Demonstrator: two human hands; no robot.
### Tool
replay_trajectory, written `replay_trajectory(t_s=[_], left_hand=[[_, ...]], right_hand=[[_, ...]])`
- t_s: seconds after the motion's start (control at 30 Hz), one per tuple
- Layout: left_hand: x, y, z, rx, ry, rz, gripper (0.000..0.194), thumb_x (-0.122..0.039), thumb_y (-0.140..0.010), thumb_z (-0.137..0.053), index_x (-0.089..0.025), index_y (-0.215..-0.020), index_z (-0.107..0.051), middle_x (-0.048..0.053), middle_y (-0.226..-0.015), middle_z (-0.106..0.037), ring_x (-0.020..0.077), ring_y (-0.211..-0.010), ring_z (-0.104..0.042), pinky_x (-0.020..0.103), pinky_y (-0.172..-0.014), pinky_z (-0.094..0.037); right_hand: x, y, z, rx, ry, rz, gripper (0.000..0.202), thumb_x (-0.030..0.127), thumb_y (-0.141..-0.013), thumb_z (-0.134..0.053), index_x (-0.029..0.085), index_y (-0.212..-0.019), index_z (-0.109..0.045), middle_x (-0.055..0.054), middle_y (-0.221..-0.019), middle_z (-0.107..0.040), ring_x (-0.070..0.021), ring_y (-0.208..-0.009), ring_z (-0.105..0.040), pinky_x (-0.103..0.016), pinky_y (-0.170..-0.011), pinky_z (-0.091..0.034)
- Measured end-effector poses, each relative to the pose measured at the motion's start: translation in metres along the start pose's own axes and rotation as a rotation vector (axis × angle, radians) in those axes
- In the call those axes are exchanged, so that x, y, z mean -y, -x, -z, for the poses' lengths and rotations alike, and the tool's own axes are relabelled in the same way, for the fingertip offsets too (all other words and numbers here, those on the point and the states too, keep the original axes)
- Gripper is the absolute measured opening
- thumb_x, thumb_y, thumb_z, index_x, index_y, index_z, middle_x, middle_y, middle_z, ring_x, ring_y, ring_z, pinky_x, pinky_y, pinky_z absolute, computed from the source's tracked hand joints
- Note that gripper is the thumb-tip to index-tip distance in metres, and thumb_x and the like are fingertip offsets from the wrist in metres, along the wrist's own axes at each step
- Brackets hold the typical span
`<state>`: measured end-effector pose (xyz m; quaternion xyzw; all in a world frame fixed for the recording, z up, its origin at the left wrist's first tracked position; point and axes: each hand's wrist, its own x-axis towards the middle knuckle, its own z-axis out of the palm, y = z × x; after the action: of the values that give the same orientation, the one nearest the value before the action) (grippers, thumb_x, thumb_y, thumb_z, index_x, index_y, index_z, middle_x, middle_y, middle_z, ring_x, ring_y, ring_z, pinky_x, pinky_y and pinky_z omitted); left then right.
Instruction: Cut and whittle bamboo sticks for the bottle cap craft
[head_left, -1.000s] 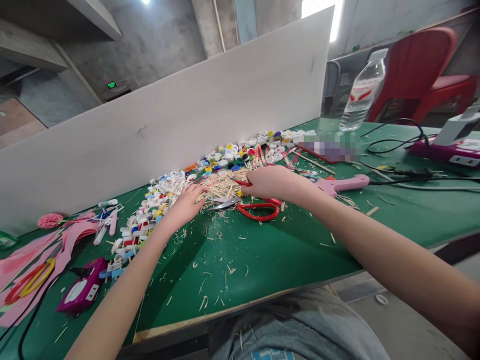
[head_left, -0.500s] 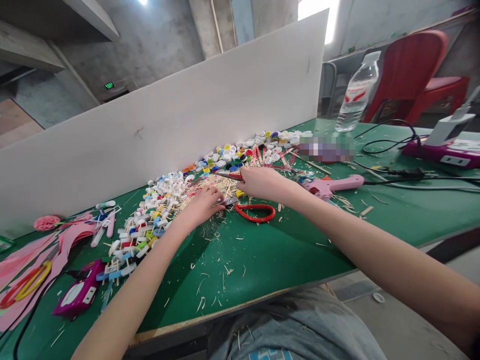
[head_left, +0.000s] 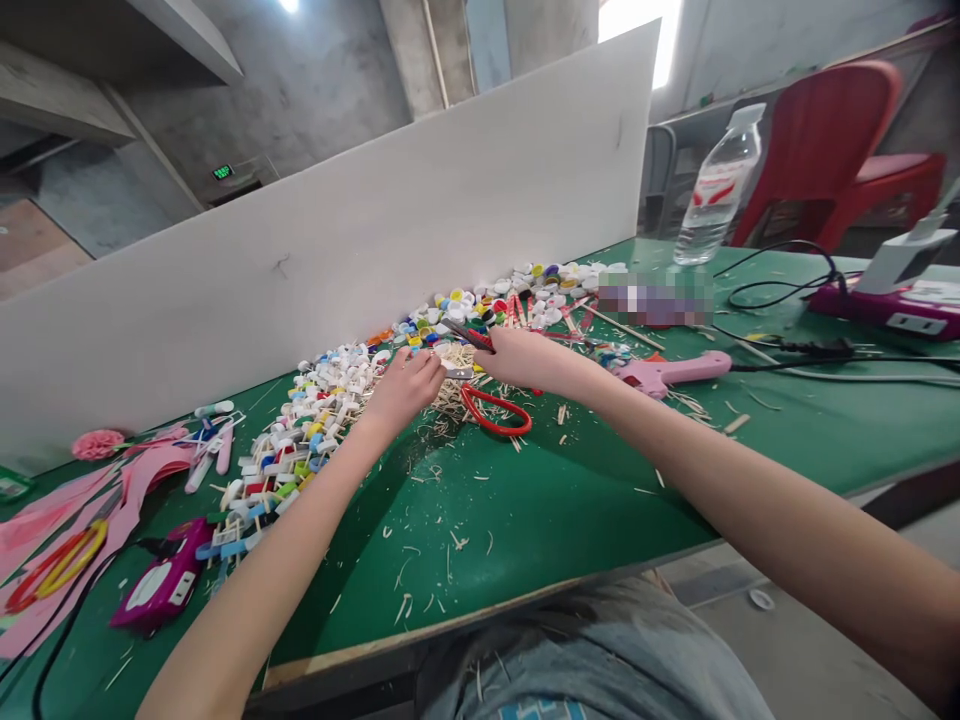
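Note:
My left hand (head_left: 409, 385) is at the middle of the pile, its fingers closed around the blade end of a pair of scissors (head_left: 496, 412) with a red loop handle. The loop points toward me, over the green table. Just right of it, my right hand (head_left: 517, 358) grips a red-and-black knife (head_left: 474, 338), its dark narrow blade pointing left and away from me. Under and around both hands lie thin wooden sticks and shavings (head_left: 450, 400). Whatever else is under my left fingers is hidden.
Bottle caps (head_left: 330, 385) on sticks spread leftward and along a white board (head_left: 450, 190). A pink glue gun (head_left: 675, 372), cables and a water bottle (head_left: 716, 190) stand right. Left are a purple power strip (head_left: 161, 585), pink paper (head_left: 142, 480) and red-yellow scissors (head_left: 64, 570).
My left hand has moved slightly away from me, and the red scissors have shifted up and left with it. The knife in my right hand has tilted, its blade tip rising.

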<state>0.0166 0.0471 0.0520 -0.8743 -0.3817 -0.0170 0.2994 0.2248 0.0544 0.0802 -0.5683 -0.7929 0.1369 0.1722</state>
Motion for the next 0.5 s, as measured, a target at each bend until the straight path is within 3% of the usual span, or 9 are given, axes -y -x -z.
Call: replay_trajectory(t_s=[0.23,0.5], left_hand=[[0.013,-0.015,0.008,-0.055,0.237,0.053,0.037,-0.012,-0.096,-0.025,-0.018,-0.112,-0.058,0.013,-0.115,-0.059,0.0267,-0.125,-0.043,0.051,-0.108,-0.025],[0.016,-0.023,0.008,-0.051,0.052,0.036,0.037,-0.011,-0.096,-0.026,-0.017,-0.113,-0.058,0.013,-0.116,-0.060,0.0263,-0.118,-0.046,0.049,-0.104,-0.030]], right_hand=[[-0.012,-0.011,-0.009,0.016,-0.067,-0.046,0.037,0.039,-0.084,-0.046,0.012,-0.107,-0.054,-0.012,-0.078,-0.064,-0.0180,-0.058,-0.053,-0.030,-0.050,-0.034],[-0.012,-0.016,-0.021,0.158,-0.214,-0.002,0.026,0.033,-0.084,-0.051,0.014,-0.103,-0.053,-0.008,-0.072,-0.065,-0.0157,-0.054,-0.055,-0.029,-0.049,-0.034]])
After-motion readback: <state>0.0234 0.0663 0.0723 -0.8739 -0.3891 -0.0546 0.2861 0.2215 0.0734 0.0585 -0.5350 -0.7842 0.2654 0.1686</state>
